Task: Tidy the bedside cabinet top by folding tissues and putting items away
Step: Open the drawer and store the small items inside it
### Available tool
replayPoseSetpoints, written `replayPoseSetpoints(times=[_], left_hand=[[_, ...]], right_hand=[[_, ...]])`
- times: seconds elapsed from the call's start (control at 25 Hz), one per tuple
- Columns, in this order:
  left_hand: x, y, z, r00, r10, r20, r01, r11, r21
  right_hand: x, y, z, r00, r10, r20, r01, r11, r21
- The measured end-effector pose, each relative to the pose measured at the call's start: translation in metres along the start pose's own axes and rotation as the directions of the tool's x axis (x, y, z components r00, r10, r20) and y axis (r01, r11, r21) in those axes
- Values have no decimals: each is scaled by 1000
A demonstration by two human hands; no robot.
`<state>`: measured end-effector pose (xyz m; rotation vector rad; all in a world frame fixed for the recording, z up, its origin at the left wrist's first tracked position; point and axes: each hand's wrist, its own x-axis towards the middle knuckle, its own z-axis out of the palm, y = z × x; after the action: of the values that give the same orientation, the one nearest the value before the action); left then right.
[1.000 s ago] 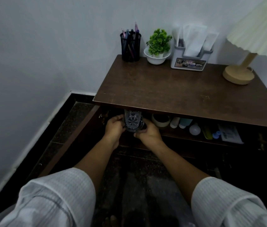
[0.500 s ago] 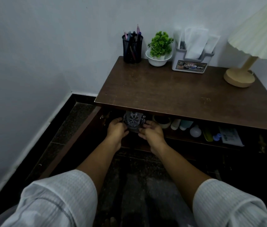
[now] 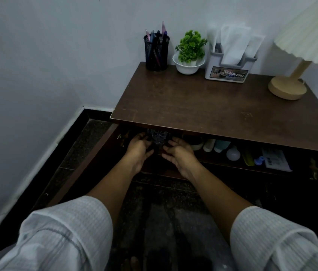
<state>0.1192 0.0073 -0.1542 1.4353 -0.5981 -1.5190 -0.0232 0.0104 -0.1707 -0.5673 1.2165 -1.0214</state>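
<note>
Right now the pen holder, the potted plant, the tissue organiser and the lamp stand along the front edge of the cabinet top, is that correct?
Not quite: the head view shows pen holder, potted plant, tissue organiser and lamp along the back edge of the cabinet top, by the wall.

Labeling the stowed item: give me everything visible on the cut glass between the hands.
The cut glass looks clear, with a faceted starburst pattern. It sits on the shelf just under the cabinet top's front edge, which hides its upper part. The left hand and right hand flank it with fingers spread; contact can't be confirmed. Whether it stands or lies is unclear.
</note>
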Motion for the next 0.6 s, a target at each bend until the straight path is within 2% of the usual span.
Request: replayPoseSetpoints(times=[0.28,0.4,0.52,0.6], left_hand=[[-56,21,-12,1000,-4,3,2,941,338],[-89,42,-27,1000,-9,23,-4,865,502],[-131,63,-47,997,40,65,-71,800,596],[-155,72,-67,990,124,60,-134,763,633]], right_hand=[[-47,2,9,997,34,76,-22,988,-154],[-78,-8,16,991,37,127,-10,977,-212],[-110,-17,23,985,25,169,18,969,-248],[-129,-18,29,981,25,190,29,960,-277]])
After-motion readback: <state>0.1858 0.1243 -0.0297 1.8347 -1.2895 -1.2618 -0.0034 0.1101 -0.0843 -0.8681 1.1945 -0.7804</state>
